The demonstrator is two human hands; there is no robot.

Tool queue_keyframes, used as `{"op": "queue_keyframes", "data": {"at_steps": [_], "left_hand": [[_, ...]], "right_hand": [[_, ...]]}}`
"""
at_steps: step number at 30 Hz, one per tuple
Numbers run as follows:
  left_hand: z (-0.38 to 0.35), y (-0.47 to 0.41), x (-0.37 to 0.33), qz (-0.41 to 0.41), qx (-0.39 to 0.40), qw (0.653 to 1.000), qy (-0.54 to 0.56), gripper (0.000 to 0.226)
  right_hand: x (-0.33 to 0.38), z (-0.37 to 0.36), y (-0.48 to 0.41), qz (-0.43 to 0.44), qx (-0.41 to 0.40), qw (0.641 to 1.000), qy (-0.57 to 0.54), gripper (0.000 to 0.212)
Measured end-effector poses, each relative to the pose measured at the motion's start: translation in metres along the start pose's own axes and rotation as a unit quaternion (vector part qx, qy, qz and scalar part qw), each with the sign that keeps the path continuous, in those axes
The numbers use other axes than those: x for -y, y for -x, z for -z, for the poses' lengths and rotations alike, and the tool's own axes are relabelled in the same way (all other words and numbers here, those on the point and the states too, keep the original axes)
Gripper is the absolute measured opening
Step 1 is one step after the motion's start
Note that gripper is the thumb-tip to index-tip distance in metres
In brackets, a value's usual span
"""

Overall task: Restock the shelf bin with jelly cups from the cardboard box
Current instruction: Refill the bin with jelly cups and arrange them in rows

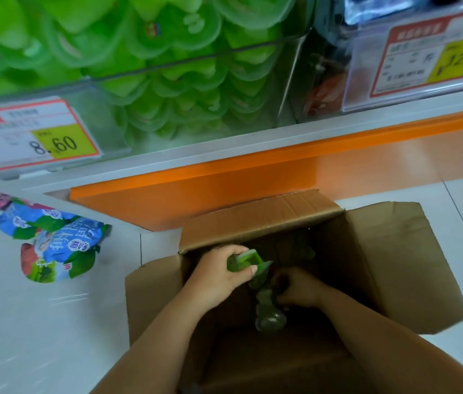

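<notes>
Though the shelf bin [102, 123] above the cardboard box [380, 251] looks nearly full, jelly cups [270, 317] remain inside the box. The left hand [216, 277] grips several there. The right hand [298, 288], deeper in, curls round more.

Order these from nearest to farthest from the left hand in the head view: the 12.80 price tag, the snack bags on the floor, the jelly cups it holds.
1. jelly cups, gripped in the left hand.
2. snack bags, on the floor, left side.
3. 12.80 price tag, on the shelf, upper right.
</notes>
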State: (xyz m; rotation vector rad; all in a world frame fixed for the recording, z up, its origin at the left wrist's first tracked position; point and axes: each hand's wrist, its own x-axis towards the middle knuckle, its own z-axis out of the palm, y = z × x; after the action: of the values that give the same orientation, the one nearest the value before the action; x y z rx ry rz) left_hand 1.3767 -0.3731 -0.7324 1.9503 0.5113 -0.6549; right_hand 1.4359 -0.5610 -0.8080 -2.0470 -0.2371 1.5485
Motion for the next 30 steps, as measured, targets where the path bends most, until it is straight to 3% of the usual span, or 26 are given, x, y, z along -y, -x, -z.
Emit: {"op": "queue_keyframes", "data": {"at_steps": [2, 7, 9, 12, 14, 18, 26, 30], "left_hand": [[0.004, 0.007, -0.003, -0.008, -0.006, 1.000, -0.010, 0.037], [0.013, 0.031, -0.012, -0.030, -0.051, 0.998, -0.018, 0.033], [0.016, 0.044, -0.013, -0.043, -0.077, 0.996, -0.008, 0.030], [0.023, 0.063, -0.009, -0.056, -0.122, 0.991, 0.014, 0.029], [0.031, 0.070, -0.009, -0.059, -0.156, 0.986, 0.028, 0.028], [0.041, 0.068, -0.011, -0.048, -0.187, 0.981, 0.030, 0.030], [0.039, 0.049, -0.009, -0.024, -0.189, 0.981, 0.036, 0.037], [0.043, 0.045, -0.008, -0.027, -0.184, 0.982, 0.038, 0.035]], "right_hand": [[0.005, 0.004, 0.005, -0.004, -0.007, 1.000, 0.026, 0.033], [0.009, -0.003, 0.018, 0.055, -0.034, 0.997, 0.044, 0.046], [0.012, -0.011, 0.018, 0.057, -0.039, 0.998, 0.012, 0.061], [0.018, -0.020, 0.010, 0.033, -0.089, 0.995, -0.039, 0.099], [0.024, -0.023, 0.001, 0.040, -0.091, 0.994, -0.040, 0.109], [0.034, -0.034, -0.023, 0.025, -0.075, 0.997, -0.001, 0.103], [0.031, -0.047, -0.054, -0.008, -0.119, 0.986, 0.114, 0.084], [0.033, -0.044, -0.065, 0.009, -0.120, 0.991, 0.059, 0.082]]}}
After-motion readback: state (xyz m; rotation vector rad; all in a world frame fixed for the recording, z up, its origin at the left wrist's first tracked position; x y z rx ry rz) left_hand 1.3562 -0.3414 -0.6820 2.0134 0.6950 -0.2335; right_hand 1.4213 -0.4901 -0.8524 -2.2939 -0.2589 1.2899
